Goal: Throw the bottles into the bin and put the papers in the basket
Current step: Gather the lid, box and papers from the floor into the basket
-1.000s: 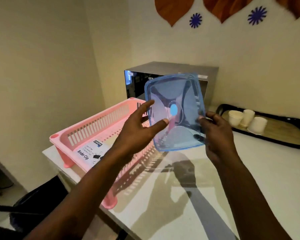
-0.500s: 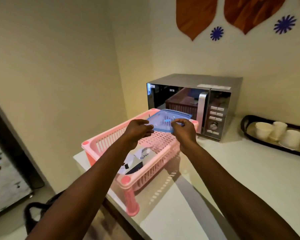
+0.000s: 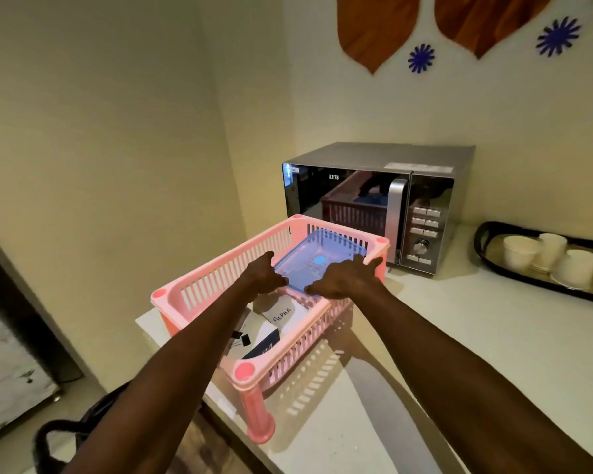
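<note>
A pink slatted basket (image 3: 192, 289) stands on the white counter in front of me. A clear blue plastic lid (image 3: 317, 258) lies flat in its far half. My left hand (image 3: 262, 275) rests at the lid's near left edge, fingers curled on it. At the lid's near right edge, my right hand (image 3: 343, 277) presses with fingers spread. Papers (image 3: 281, 314), one marked "ALPHA", and a black binder clip (image 3: 242, 338) lie in the basket's near half, partly hidden by my left arm. No bottle or bin is in view.
A silver microwave (image 3: 421, 206) stands right behind the basket. A dark tray (image 3: 483, 248) with three white cups (image 3: 548, 256) sits at the right. The counter's left edge drops to the floor, where a black bag handle (image 3: 53, 436) shows.
The blue lid was held upright in front of me; both hands carried it forward and lowered it flat into the basket's far half.
</note>
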Available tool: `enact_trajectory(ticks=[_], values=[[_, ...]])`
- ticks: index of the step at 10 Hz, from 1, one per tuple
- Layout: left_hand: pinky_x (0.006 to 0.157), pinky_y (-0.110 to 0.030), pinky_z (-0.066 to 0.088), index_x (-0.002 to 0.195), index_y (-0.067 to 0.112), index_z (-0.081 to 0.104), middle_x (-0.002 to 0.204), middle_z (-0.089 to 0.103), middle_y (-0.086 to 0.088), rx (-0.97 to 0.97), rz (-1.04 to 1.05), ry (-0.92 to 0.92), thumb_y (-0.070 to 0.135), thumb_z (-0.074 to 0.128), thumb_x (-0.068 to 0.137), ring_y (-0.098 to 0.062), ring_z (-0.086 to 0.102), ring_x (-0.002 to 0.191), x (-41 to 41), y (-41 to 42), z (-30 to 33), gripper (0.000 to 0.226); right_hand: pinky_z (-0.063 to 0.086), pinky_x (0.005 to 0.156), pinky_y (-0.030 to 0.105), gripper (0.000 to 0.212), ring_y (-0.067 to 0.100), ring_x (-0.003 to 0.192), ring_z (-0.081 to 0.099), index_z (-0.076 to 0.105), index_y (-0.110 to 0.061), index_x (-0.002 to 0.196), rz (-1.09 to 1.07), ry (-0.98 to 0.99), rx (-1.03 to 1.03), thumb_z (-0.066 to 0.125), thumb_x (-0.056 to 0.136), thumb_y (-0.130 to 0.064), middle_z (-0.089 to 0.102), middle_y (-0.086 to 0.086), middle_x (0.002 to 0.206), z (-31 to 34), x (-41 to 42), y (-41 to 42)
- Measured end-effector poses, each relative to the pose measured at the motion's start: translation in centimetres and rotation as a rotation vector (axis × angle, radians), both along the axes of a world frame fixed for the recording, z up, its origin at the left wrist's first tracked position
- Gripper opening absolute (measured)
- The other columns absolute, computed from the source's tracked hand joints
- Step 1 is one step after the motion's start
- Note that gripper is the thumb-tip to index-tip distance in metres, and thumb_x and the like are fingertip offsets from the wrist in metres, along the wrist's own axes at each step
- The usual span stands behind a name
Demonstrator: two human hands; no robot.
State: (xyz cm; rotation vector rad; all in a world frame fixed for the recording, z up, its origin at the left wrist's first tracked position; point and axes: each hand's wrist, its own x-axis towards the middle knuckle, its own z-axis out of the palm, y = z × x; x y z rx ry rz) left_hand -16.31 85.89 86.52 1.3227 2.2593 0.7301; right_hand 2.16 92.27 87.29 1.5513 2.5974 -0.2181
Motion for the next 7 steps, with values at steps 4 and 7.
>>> enact_trajectory(ticks=[4, 7], values=[[0.112, -0.041, 0.041, 0.148, 0.014, 0.041, 0.147, 0.055, -0.011, -0.153, -0.128, 0.316, 0.032, 0.071, 0.090, -0.032, 0.052, 0.135, -0.3, 0.0, -1.7, 0.068, -0.015, 0.106, 0.079, 0.067, 0.032, 0.148, 0.027, 0.042, -0.042, 0.144, 0.086, -0.199, -0.043, 0.034, 0.086, -0.074, 0.041, -0.006, 0.157, 1.4, -0.6, 0.1], [0.110, -0.045, 0.044, 0.154, 0.012, 0.032, 0.148, 0.054, -0.015, -0.115, -0.135, 0.424, 0.035, 0.067, 0.094, -0.035, 0.051, 0.135, 0.6, -0.2, -0.2, 0.074, -0.011, 0.110, 0.077, 0.074, 0.034, 0.143, 0.034, 0.059, -0.036, 0.133, 0.024, 0.083, 0.072, 0.030, 0.081, -0.079, 0.053, -0.001, 0.148, 0.2, 0.0, -0.3]])
